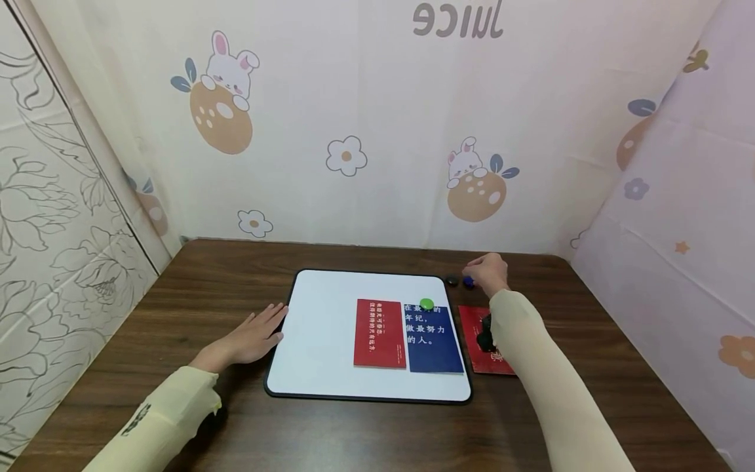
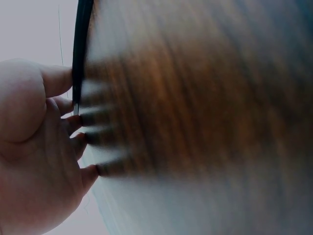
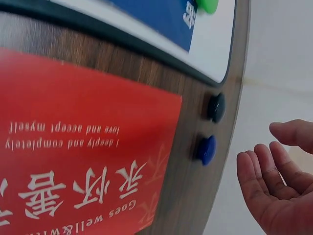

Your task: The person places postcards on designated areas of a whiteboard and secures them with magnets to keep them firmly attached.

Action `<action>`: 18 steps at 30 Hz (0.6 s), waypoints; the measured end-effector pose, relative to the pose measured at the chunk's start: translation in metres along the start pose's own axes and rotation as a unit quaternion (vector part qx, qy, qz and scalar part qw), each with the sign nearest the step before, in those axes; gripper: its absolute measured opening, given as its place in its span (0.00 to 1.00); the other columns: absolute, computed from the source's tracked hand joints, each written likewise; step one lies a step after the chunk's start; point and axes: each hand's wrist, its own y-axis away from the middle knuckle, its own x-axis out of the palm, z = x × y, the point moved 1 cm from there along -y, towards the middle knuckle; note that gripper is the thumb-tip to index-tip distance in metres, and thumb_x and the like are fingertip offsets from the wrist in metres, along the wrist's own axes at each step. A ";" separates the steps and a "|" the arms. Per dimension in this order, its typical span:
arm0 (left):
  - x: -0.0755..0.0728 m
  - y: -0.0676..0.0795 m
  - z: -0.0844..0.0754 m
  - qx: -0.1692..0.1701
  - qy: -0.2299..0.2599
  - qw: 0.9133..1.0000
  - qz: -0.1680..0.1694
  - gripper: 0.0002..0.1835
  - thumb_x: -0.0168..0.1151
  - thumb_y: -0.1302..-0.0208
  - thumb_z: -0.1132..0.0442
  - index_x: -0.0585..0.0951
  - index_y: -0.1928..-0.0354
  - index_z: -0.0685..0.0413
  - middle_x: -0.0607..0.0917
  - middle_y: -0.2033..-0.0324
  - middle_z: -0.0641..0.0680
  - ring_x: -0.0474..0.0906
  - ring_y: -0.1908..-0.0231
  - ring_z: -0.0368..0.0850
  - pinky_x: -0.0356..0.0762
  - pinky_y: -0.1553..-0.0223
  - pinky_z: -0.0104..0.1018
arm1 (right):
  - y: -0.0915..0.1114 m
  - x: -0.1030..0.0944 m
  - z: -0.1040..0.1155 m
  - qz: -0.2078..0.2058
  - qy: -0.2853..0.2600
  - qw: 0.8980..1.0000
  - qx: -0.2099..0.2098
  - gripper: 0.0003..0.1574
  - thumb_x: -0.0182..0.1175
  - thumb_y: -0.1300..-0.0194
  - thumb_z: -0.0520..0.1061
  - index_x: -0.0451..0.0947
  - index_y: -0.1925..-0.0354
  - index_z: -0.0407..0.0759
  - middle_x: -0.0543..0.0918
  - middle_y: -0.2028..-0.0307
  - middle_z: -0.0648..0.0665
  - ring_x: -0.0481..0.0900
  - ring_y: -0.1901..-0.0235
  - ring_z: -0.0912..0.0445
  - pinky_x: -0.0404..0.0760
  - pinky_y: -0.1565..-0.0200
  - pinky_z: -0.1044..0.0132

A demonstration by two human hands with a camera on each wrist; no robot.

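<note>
My left hand lies on the table with its fingers stretched out, fingertips touching the left edge of a black-framed whiteboard. On the board are a red card and a blue card; a green round magnet sits at the blue card's top edge. Beyond the board's upper right corner my right hand hovers near a blue magnet and a black magnet. In the right wrist view its fingers are loosely bent, thumb apart, with nothing between them.
Another red card with white writing lies on the wooden table right of the board, partly covered by the right forearm in the head view. A patterned curtain hangs behind the table and along its sides.
</note>
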 end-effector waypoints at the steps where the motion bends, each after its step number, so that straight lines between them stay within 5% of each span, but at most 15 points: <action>1: 0.000 0.000 0.000 0.000 0.000 1.000 0.000 0.31 0.45 0.26 0.60 0.53 0.28 0.67 0.52 0.30 0.69 0.42 0.30 0.67 0.38 0.36 0.66 | -0.001 -0.001 -0.002 -0.003 0.003 1.000 0.002 0.17 0.61 0.38 0.40 0.80 0.55 0.29 0.80 0.54 0.30 0.82 0.62 0.43 0.80 0.56 0.53; 9: -0.002 -0.002 -0.001 -0.004 -0.002 1.000 0.000 0.31 0.45 0.26 0.59 0.52 0.28 0.67 0.51 0.29 0.69 0.42 0.30 0.67 0.38 0.36 0.66 | -0.011 -0.004 -0.013 -0.027 0.015 0.999 0.030 0.16 0.62 0.38 0.39 0.79 0.56 0.28 0.82 0.61 0.33 0.78 0.72 0.52 0.76 0.67 0.61; 18: 0.001 -0.001 -0.001 -0.002 0.000 1.000 0.000 0.32 0.46 0.27 0.58 0.53 0.28 0.67 0.52 0.30 0.70 0.43 0.30 0.68 0.38 0.36 0.66 | -0.021 0.006 -0.029 -0.012 0.018 0.998 0.065 0.19 0.62 0.36 0.43 0.79 0.57 0.25 0.82 0.63 0.31 0.80 0.67 0.47 0.76 0.67 0.60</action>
